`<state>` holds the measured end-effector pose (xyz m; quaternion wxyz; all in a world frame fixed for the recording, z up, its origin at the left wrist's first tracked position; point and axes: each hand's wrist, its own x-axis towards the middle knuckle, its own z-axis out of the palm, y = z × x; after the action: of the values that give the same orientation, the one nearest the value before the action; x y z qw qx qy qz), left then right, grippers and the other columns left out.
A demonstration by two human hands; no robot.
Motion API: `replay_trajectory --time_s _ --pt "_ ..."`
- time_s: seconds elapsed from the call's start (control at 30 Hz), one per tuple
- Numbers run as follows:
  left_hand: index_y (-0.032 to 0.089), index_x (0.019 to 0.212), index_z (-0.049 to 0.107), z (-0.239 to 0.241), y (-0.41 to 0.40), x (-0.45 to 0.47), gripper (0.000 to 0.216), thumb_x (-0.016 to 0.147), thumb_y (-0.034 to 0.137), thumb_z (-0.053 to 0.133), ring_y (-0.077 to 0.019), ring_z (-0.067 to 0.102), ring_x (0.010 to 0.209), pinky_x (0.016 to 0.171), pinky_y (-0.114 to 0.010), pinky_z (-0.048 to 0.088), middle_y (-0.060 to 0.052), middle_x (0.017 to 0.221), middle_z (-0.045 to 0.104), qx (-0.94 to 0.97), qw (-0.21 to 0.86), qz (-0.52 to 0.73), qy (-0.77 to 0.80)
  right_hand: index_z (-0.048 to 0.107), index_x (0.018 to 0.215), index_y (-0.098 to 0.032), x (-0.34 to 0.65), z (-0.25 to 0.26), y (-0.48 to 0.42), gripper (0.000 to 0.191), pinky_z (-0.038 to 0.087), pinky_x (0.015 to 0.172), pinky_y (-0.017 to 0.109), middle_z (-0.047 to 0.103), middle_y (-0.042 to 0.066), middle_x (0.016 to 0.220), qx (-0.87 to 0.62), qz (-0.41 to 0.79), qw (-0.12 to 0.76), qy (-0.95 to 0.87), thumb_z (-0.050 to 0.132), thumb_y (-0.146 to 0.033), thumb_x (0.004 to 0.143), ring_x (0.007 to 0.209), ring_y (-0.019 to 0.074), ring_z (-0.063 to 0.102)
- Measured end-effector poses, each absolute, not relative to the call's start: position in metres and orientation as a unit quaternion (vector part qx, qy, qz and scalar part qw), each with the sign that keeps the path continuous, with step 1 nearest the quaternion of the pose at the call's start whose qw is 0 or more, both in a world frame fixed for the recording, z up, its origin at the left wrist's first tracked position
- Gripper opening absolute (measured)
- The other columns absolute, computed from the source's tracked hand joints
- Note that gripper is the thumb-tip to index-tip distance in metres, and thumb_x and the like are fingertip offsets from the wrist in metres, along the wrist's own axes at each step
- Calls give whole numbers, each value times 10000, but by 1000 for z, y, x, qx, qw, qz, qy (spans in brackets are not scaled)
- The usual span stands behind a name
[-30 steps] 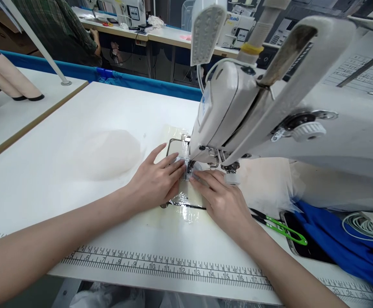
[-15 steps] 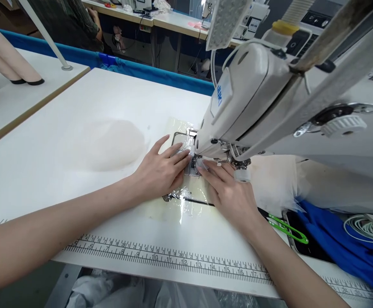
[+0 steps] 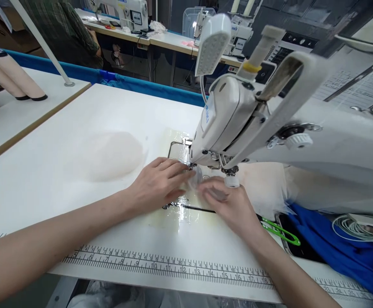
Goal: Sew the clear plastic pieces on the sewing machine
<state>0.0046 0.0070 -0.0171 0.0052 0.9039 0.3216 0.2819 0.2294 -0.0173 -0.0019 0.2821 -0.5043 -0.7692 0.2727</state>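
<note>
My left hand [image 3: 160, 184] lies just left of the needle area, its fingers stretched out and the thumb apart. Its fingertips reach a small piece of sheer white fabric [image 3: 195, 177] by the presser foot. On the other side my right hand [image 3: 229, 201] has curled, motion-blurred fingers that appear closed on the fabric's right edge. Above both hands stands the white sewing machine [image 3: 221, 115]; the needle is hard to make out. Clear shiny film [image 3: 180, 216] covers the bed around the metal plate under the hands.
A sheer beige oval piece [image 3: 115, 154] lies on the white table to the left. Right of the machine are pale fabric [image 3: 263, 184], a green thread snipper [image 3: 281, 231], a phone [image 3: 298, 244] and blue cloth [image 3: 321, 248]. A printed ruler [image 3: 170, 265] runs along the front edge.
My left fingers have drawn together and shifted slightly down. The right fingers have pulled back from the presser foot, and more sheer fabric shows between the hands. The camera view has tilted up.
</note>
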Motion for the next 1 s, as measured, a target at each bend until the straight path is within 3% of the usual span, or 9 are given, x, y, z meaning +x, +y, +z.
replay_trajectory --time_s 0.1,0.23,0.33,0.43,0.63,0.77,0.87,0.93,1.0 --pt "199 976 690 -7 2 4 140 892 222 579 -211 611 1056 894 -387 498 -72 1101 676 876 208 329 286 695 800 -205 232 14 -21 146 549 726 313 690 0 784 -466 542 259 -650 762 -307 720 752 166 661" --pt "184 900 676 15 -6 -2 190 935 306 534 -142 646 821 722 -286 546 -44 915 677 751 504 303 301 685 925 -196 231 24 -23 347 511 703 279 637 -33 749 -402 676 275 -553 840 -300 633 675 110 592" --pt "161 813 605 25 -9 -7 236 933 356 548 -116 630 683 633 -249 529 -15 766 636 678 607 291 295 693 917 -183 228 25 -25 355 492 667 254 618 -41 711 -353 727 259 -529 851 -305 623 653 103 565" --pt "160 809 546 31 -8 -11 241 917 373 582 -85 556 549 561 -222 471 25 629 573 663 632 282 285 723 838 -170 225 24 -27 266 476 669 254 624 -24 673 -324 735 273 -530 792 -392 708 648 107 567" --pt "154 799 602 64 -8 -15 305 878 449 605 -47 297 439 418 -185 233 77 524 378 724 526 270 355 769 750 -188 221 18 -29 211 461 714 270 688 -4 716 -351 658 306 -592 805 -388 692 684 121 586" --pt "191 826 647 80 -35 -10 199 930 321 538 -59 314 420 441 -198 255 84 467 359 856 243 261 375 769 873 -163 220 15 -29 312 453 562 254 586 -41 480 -354 654 279 -607 698 -458 801 463 97 517" --pt "185 843 635 69 -75 6 206 920 131 452 -95 405 414 455 -255 282 51 501 497 932 -30 261 249 743 971 -161 220 15 -31 300 516 634 256 741 50 814 -324 683 312 -575 676 -418 831 696 148 680" --pt "155 888 626 55 -103 18 190 883 109 441 -132 438 409 443 -297 312 22 538 551 960 -69 201 182 730 1002 -166 220 14 -32 287 551 709 286 728 93 1049 -298 710 322 -550 643 -398 858 852 187 709" --pt "168 907 610 44 -123 26 115 878 125 508 -131 443 393 428 -294 336 43 511 543 982 -14 142 127 715 1037 -159 220 14 -33 335 574 725 336 711 122 1108 -280 735 310 -534 580 -432 897 868 218 721"
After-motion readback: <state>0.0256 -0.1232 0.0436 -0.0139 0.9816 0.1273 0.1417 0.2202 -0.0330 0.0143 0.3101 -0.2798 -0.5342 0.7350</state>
